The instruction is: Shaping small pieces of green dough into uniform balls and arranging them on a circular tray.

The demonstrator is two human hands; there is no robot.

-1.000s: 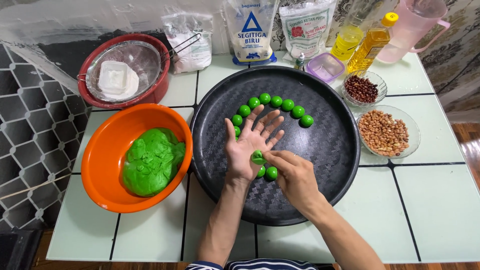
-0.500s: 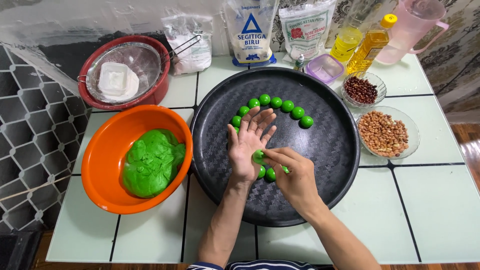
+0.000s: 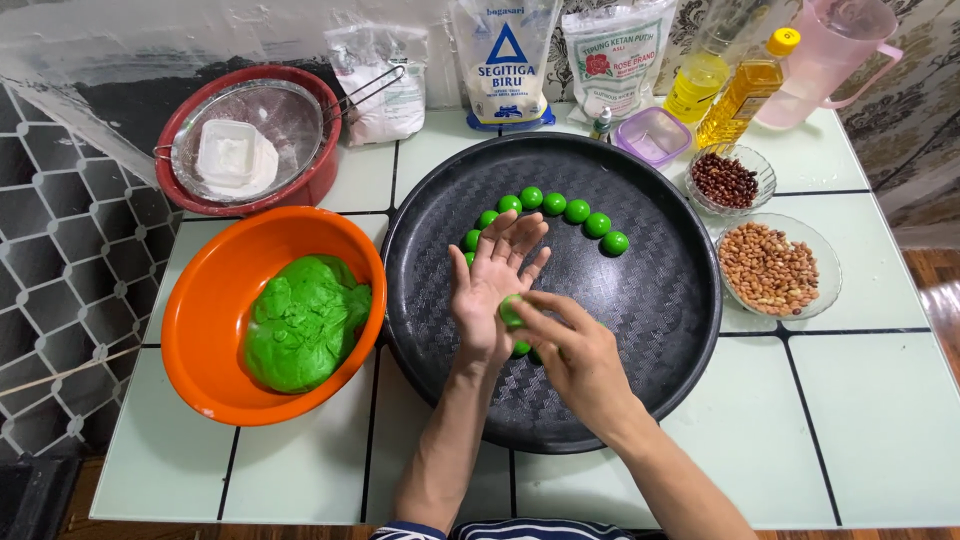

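Now, as I see it:
Left hand (image 3: 492, 285): palm up, fingers spread, at centre frame.
Dough ball (image 3: 511, 311): on that palm.
Right hand (image 3: 575, 350): fingers pinching the ball from the lower right.

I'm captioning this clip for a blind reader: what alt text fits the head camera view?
Over a round black tray, a left hand lies open, palm up, while the right hand presses a small green dough piece onto it. Green balls arc across the tray; an orange bowl of green dough sits left.
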